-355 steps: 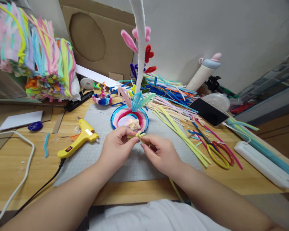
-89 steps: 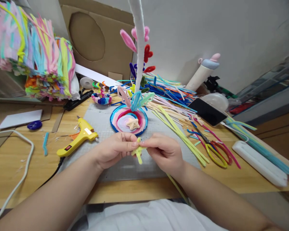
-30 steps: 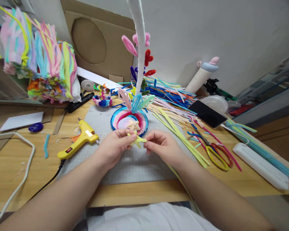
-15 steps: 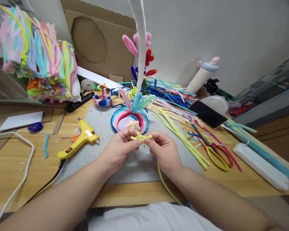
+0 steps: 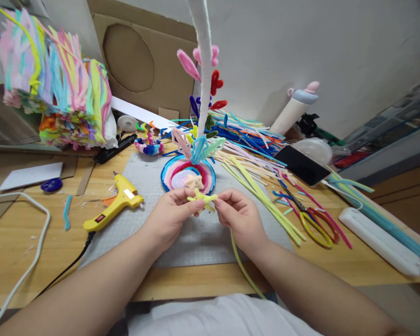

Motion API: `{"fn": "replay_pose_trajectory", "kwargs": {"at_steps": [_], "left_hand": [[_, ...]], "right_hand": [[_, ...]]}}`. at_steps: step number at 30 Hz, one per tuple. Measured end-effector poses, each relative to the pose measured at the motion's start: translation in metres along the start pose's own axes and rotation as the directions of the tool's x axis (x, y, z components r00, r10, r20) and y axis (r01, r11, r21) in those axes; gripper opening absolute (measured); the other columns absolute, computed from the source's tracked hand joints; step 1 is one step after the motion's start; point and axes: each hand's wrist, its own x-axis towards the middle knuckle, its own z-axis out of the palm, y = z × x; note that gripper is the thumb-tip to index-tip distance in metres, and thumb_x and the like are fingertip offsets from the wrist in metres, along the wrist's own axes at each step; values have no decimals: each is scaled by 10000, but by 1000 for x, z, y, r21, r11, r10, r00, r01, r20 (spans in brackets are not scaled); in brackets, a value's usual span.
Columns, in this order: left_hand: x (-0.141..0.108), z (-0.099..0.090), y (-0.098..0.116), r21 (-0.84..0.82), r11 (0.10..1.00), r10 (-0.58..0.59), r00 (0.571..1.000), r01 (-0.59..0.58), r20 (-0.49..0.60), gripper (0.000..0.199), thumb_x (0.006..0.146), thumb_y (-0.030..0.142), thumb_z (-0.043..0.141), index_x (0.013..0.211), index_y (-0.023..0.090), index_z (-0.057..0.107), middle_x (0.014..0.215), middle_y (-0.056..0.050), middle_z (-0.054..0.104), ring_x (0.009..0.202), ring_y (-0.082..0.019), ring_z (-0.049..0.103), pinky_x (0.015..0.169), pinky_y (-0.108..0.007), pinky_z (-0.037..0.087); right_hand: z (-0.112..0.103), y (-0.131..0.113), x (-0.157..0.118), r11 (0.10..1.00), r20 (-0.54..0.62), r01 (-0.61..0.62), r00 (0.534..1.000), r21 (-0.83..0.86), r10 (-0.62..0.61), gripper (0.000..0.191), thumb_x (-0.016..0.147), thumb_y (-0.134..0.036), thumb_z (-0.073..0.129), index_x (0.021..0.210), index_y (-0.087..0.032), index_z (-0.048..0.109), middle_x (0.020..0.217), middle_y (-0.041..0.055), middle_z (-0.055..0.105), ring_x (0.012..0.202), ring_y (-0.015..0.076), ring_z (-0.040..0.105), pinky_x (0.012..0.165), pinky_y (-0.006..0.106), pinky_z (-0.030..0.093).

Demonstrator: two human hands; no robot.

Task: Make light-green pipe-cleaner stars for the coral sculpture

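Observation:
Between my two hands is a pale yellow pipe cleaner (image 5: pixel 205 198) bent into a small star-like shape. My left hand (image 5: pixel 173 212) pinches its left side with thumb and fingers. Pinched at its right tip, my right hand (image 5: pixel 240 217) holds it too, and a long yellow tail hangs below that hand past the table edge. Just behind my hands stands a round base (image 5: pixel 168 175) coiled in blue, pink and white, with a small beige star (image 5: pixel 193 182) on it. A white fuzzy stem (image 5: pixel 205 70) rises there, with coloured loop petals and flowers around it.
A yellow glue gun (image 5: pixel 117 203) lies left on the grey cutting mat (image 5: pixel 126 242). To the right are loose yellow pipe cleaners (image 5: pixel 266 200), scissors (image 5: pixel 315 224), a phone (image 5: pixel 301 165) and a white power strip (image 5: pixel 380 242). Bundled pipe cleaners (image 5: pixel 56 84) stand back left.
The yellow star shape has shifted slightly left and turned in my fingers. My right hand has slid to its right tip; both hands still hold it.

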Motion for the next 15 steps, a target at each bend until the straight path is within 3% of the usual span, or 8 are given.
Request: {"fn": "replay_pose_trajectory", "kwargs": {"at_steps": [4,8,12,15], "left_hand": [[1,0,-1,15,999,52,998,-52,-44,245,564,238,817,684,156,619,636,31,656,568,-80,541,560,-204,416],[0,-2,-1,238,960,179,975,-145,-129,250,569,250,809,713,162,624,692,11,678,629,-117,588,620,-237,454],[-5,-3,2,556,791,356,931,-255,-81,192,635,293,758,723,161,649,747,-27,674,689,-164,608,657,-272,462],[-6,-5,6,676,688,354,935,-266,8,160,678,304,710,733,163,659,754,-39,679,695,-179,612,637,-269,451]], "right_hand": [[-1,-1,-4,934,33,165,986,-318,-163,86,815,-252,593,765,-187,617,637,-8,573,515,96,458,478,227,363],[-3,-3,-8,769,144,321,946,-553,-291,87,835,-183,550,837,-197,635,690,7,614,558,116,519,515,240,396],[-8,-7,-8,600,264,440,894,-668,-362,107,846,-154,525,836,-200,621,698,16,613,606,128,545,587,256,409],[-11,-10,-8,475,384,510,858,-717,-343,134,862,-155,492,839,-203,615,689,25,605,624,140,541,605,271,390]]}}
